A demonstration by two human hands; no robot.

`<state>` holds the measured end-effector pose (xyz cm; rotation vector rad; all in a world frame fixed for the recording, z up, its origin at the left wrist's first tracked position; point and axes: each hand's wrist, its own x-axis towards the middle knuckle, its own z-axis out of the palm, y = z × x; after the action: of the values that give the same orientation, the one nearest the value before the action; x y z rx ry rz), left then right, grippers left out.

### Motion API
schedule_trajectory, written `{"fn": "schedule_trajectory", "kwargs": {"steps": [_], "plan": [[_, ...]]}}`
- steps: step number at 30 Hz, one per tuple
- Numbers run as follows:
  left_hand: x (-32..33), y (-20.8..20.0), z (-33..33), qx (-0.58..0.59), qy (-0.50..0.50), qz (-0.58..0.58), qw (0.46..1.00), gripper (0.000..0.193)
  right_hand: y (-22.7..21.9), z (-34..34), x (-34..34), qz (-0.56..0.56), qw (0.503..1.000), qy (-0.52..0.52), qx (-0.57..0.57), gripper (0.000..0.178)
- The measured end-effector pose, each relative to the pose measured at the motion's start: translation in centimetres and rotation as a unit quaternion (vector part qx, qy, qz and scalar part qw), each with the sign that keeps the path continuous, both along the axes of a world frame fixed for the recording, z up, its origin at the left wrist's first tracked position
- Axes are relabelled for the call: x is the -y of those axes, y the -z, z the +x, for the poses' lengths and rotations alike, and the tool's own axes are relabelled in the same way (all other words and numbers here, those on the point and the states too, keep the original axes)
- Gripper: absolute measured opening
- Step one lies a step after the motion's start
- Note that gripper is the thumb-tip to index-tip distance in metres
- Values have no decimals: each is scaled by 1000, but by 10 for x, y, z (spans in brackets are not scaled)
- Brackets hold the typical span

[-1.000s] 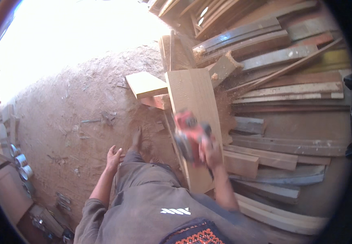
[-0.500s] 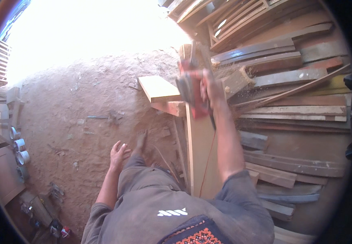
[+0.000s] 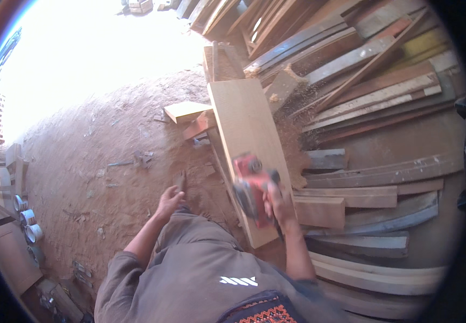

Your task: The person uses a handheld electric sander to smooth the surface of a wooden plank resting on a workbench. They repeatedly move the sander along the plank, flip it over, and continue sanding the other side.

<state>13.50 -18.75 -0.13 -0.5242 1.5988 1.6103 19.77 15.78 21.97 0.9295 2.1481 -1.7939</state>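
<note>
My right hand (image 3: 279, 205) is wrapped round the handle of a red and black electric planer (image 3: 250, 167). The planer is on the near half of a thick, pale wooden plank (image 3: 243, 116), which stretches away from me; motion blurs the tool slightly. At the plank's left side, a short board with a pale top (image 3: 185, 111) rests by a reddish wooden block (image 3: 199, 125). My left hand (image 3: 171, 201) hangs over the ground left of the plank, holding nothing, its fingers loosely bent and apart.
Stacked timber pieces (image 3: 373, 169) lie all along the right. Wood shavings (image 3: 292, 134) gather beside the plank's right edge. White tubs (image 3: 33, 232) stand in a row at far left, near wooden panels (image 3: 15, 255). Leaning boards (image 3: 276, 27) fill the far right. Bright glare washes out the far left.
The planer and my right hand have come back from the plank's far end toward me. My left hand has shifted slightly. The whole view has turned, so the plank now slants.
</note>
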Motion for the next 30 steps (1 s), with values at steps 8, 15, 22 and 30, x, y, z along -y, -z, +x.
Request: {"fn": "schedule_trajectory", "kwargs": {"steps": [8, 15, 22, 30], "plan": [[-161, -46, 93, 6, 369, 122, 921, 70, -20, 269, 12, -61, 932, 354, 48, 48], [-170, -56, 116, -41, 238, 108, 964, 68, 4, 352, 18, -24, 887, 461, 24, 52], [-132, -45, 120, 114, 203, 187, 954, 79, 22, 359, 13, -27, 898, 440, -11, 55], [-146, -95, 140, 141, 84, 385, 908, 90, -6, 345, 1, -115, 887, 447, -29, 57]]}}
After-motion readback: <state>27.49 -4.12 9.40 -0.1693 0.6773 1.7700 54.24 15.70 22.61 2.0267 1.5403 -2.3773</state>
